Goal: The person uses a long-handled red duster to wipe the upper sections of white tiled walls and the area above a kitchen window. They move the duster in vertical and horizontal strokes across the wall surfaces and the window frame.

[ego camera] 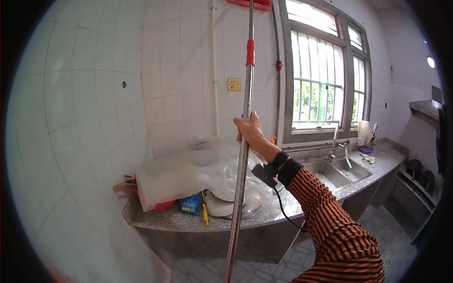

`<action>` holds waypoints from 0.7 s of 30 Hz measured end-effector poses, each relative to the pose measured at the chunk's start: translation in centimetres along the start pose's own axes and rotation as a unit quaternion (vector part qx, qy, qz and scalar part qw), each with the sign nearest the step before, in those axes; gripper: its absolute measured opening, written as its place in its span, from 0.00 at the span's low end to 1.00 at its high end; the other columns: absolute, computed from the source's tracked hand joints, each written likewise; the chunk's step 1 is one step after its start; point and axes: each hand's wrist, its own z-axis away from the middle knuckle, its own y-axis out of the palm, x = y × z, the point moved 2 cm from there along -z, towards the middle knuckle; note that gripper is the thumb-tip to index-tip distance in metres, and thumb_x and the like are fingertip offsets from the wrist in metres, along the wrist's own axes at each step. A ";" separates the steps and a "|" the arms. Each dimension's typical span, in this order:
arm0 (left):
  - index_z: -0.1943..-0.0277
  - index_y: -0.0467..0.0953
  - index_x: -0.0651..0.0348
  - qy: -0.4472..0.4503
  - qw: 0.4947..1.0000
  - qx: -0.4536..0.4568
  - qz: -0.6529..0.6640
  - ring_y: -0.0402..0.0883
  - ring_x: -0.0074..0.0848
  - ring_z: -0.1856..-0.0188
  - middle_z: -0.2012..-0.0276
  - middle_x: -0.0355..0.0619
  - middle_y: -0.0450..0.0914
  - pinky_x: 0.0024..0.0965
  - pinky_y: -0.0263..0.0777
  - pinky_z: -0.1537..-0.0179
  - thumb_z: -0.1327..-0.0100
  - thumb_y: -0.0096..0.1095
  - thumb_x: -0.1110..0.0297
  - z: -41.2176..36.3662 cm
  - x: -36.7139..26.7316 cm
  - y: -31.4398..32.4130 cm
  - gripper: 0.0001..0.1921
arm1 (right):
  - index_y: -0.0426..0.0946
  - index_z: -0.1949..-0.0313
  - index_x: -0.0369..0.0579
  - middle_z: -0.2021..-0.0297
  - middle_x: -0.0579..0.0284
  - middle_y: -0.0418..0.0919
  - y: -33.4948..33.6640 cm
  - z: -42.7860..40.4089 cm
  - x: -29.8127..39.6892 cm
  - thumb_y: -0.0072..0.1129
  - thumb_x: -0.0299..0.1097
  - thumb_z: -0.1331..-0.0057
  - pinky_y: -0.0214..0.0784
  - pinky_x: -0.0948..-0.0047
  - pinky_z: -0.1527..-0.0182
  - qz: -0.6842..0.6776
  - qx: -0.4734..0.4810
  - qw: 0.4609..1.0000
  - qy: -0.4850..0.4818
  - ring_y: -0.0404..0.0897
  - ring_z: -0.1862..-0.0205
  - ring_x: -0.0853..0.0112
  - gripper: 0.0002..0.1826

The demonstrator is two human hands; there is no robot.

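Note:
My right hand [254,131] is wrapped around a long metal pole [239,177] that stands nearly upright in front of me. Above the hand the pole carries a red plastic collar [250,53]. At its top end, cut off by the picture's upper edge, a red fluffy mop head [260,4] is against or close to the white tiled wall [198,53]; contact is not clear. The pole's lower end runs out of view at the bottom. A black device [265,175] with a cable sits at my right wrist. My left hand is out of view.
Behind the pole, plastic sheeting [170,180] covers items on a granite counter [155,223], including a white lid, a blue packet [190,204] and a yellow-handled tool [205,214]. Rightwards are a double steel sink [324,177], faucets and a barred window [316,81]. Pipes and a switch plate [234,84] line the wall.

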 end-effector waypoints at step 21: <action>0.66 0.73 0.61 0.137 0.988 -0.069 0.017 0.70 0.24 0.73 0.74 0.46 0.74 0.33 0.64 0.71 0.42 0.61 0.58 16.8 -3.8 -12.4 0.14 | 0.58 0.60 0.39 0.82 0.58 0.67 -3.6 43.5 -7.5 0.51 0.25 0.47 0.59 0.70 0.90 -0.004 0.031 0.986 0.164 0.67 0.91 0.70 0.16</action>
